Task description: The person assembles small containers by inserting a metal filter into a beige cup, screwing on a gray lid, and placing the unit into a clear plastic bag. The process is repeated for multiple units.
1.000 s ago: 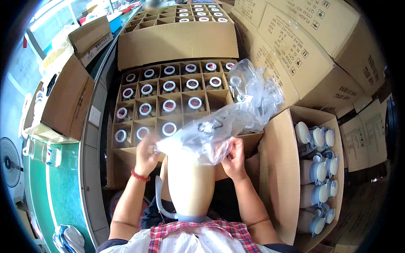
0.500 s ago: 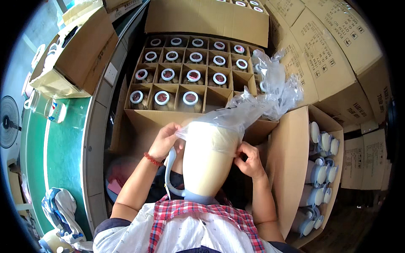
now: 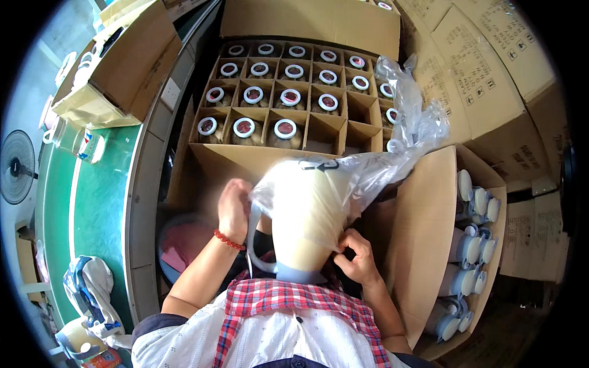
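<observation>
At the bottom of the frame, a red checked apron (image 3: 294, 299) covers part of a white patterned shirt (image 3: 264, 336). Just beyond it, at the centre, is a cream jug (image 3: 304, 230), its blue-grey end toward the chest and its pale handle (image 3: 253, 236) on the left. The right hand (image 3: 358, 256), fingers curled inward and thumb near the forefinger, is at the jug's right side; whether it pinches anything cannot be told. The left hand (image 3: 235, 207), above a red bead bracelet (image 3: 229, 240), is blurred and partly closed beside the handle and the edge of a clear plastic bag (image 3: 380, 175); its grip is unclear. The bag drapes over the jug's far end and trails to the upper right. At right, an open carton (image 3: 423, 214) holds lidded flasks (image 3: 464, 249); at left, a green worktop (image 3: 104, 208) carries a bundled cloth (image 3: 89, 288). Farther up, a divided carton (image 3: 230, 154) holds rows of white-ringed glass liners (image 3: 285, 130), with stacked boxes (image 3: 491, 122) filling the upper right.
</observation>
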Tool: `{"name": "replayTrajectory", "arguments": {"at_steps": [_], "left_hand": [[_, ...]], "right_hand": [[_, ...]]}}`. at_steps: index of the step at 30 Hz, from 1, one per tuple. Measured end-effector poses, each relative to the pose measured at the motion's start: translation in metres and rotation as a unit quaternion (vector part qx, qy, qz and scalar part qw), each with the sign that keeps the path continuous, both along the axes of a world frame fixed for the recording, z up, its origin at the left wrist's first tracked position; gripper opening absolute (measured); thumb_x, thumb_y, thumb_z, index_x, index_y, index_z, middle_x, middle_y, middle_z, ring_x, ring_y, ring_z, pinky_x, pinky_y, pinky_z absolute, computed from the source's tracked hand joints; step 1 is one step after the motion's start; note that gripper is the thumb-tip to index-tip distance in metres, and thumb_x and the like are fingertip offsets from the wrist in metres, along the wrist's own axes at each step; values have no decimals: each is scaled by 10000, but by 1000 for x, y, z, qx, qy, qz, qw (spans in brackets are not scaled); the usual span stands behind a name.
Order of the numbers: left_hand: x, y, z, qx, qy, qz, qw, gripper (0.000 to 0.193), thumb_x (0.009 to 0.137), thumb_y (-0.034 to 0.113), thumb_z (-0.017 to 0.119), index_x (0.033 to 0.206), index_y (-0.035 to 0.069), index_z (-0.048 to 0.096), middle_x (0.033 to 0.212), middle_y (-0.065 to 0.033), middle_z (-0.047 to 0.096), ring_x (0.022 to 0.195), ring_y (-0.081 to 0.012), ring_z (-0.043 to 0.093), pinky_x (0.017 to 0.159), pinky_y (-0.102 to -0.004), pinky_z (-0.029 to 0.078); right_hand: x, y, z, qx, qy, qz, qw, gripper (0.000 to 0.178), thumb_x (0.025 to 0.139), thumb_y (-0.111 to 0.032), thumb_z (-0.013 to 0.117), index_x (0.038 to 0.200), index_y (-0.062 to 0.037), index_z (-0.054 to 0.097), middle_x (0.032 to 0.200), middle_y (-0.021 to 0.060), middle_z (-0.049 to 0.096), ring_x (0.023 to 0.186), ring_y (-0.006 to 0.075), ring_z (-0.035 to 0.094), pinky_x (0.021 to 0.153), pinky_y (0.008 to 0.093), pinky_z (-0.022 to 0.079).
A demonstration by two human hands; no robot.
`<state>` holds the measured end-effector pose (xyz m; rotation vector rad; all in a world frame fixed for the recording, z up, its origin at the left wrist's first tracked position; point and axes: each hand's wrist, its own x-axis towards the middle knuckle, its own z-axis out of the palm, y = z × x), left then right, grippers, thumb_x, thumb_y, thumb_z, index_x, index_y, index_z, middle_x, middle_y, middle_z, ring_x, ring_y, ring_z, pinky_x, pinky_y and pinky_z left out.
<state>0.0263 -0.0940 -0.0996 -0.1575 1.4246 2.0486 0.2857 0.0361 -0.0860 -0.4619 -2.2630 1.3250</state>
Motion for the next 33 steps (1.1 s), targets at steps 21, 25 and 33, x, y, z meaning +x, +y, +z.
{"name": "replayTrajectory", "arguments": {"at_steps": [21, 25, 33], "left_hand": [[16, -64, -6, -126, 129, -282, 942, 137, 979, 135, 540, 985, 5, 582, 871, -24, 585, 774, -99, 586, 627, -250, 505], [30, -148, 26, -230, 427, -518, 705, 146, 810, -21, 620, 943, -10, 558, 923, -147, 595, 768, -317, 616, 716, -342, 526], [22, -55, 39, -274, 796, -456, 290, 201, 764, 185, 641, 924, 78, 699, 1239, -119, 528, 1276, -304, 430, 1097, -612, 240]], "right_hand": [[44, -24, 7, -58, -120, 130, 983, 110, 816, -69, 717, 856, 4, 645, 898, 110, 657, 848, 254, 639, 762, 342, 511], [72, -11, 36, -165, -122, 285, 936, 140, 904, -104, 644, 990, 6, 657, 1048, 128, 649, 979, 254, 626, 869, 332, 491], [108, 188, 102, 196, -87, -259, 942, 205, 870, -71, 625, 1066, -12, 618, 1047, 93, 633, 1030, 221, 592, 925, 326, 449]]}}
